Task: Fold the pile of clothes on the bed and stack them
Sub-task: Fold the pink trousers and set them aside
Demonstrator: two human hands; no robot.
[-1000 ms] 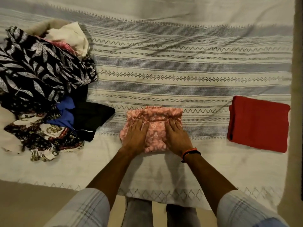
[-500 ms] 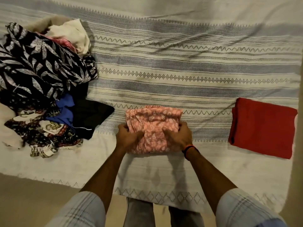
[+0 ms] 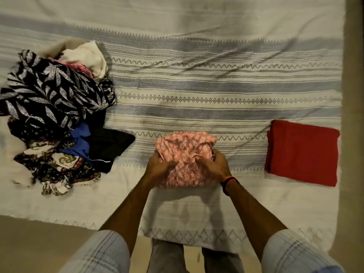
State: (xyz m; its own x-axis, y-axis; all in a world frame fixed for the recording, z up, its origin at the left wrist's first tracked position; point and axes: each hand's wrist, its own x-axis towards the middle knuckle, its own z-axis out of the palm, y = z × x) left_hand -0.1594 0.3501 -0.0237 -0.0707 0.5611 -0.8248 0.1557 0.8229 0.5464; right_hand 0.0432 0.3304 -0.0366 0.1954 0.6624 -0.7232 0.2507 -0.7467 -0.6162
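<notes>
- The folded pink floral-print cloth garment sits near the middle of the front edge of the bed's white, grey-striped woven bedspread.
- The left hand grips its left side; the right hand grips its right side.
- A folded red cloth lies by the right edge.
- A heap of unfolded mixed-print clothes lies by the left edge.

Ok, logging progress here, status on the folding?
Left hand and right hand both grip folded pink floral garment. Folded red cloth lies apart, right. Nothing between them.
</notes>
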